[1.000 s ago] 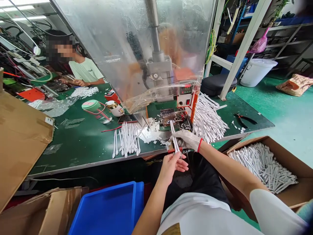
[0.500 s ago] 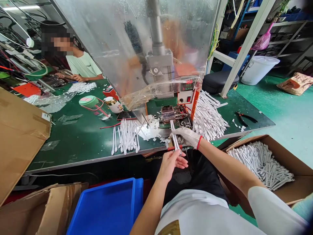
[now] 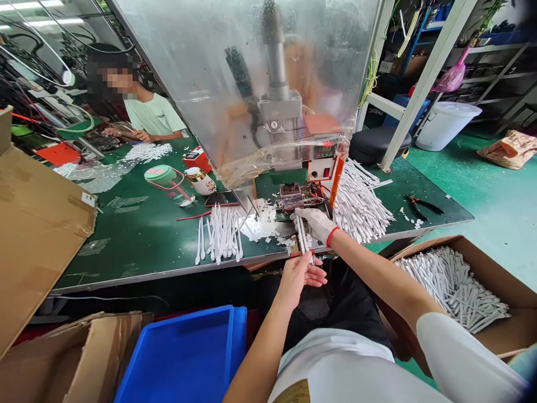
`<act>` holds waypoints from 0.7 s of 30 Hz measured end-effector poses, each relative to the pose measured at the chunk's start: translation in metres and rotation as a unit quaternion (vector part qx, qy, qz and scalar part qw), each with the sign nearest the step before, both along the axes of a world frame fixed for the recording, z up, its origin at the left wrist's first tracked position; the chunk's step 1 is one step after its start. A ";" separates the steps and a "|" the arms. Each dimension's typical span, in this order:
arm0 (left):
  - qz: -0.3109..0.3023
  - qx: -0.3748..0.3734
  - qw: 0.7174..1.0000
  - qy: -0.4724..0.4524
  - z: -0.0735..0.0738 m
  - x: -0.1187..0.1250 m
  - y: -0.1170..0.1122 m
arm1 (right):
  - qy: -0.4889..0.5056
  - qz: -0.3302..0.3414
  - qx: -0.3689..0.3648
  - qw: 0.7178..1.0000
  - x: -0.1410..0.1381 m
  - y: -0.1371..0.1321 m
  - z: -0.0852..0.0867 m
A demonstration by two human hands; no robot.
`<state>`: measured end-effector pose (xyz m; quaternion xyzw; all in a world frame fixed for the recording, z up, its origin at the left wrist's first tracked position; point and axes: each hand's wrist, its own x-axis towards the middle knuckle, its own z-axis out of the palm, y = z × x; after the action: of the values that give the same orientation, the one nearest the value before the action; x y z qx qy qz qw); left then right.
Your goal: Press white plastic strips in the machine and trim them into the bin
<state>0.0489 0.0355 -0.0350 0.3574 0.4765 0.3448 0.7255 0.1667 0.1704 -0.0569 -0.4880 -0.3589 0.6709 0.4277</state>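
Note:
My right hand (image 3: 314, 224), in a white glove with a red band at the wrist, is shut on a few long white plastic sticks (image 3: 302, 238). It holds them upright just in front of the press's metal fixture (image 3: 293, 197). My bare left hand (image 3: 297, 280) sits below, its fingers at the sticks' lower end. Loose white sticks lie heaped to the right of the press (image 3: 361, 204) and in a smaller bundle to its left (image 3: 222, 235).
A clear plastic curtain (image 3: 210, 73) surrounds the press ram, and white scraps lie on the green workbench (image 3: 126, 246). A co-worker (image 3: 155, 117) sits across it. A cardboard box of white sticks (image 3: 495, 274) stands at my right, a blue plastic tray (image 3: 231, 336) below.
My gloved right hand and the sticks have shifted slightly up toward the press, with my left hand following. The whole view has moved a little with my head.

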 end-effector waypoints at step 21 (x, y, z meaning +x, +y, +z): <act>0.007 -0.003 1.000 -0.027 -0.003 0.001 0.000 | 0.001 -0.038 0.016 0.999 -0.002 0.001 -0.007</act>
<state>0.0495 0.0358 -0.0381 0.3424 0.4607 0.3580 0.7365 0.1649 0.1717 -0.0637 -0.4936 -0.3500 0.6491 0.4610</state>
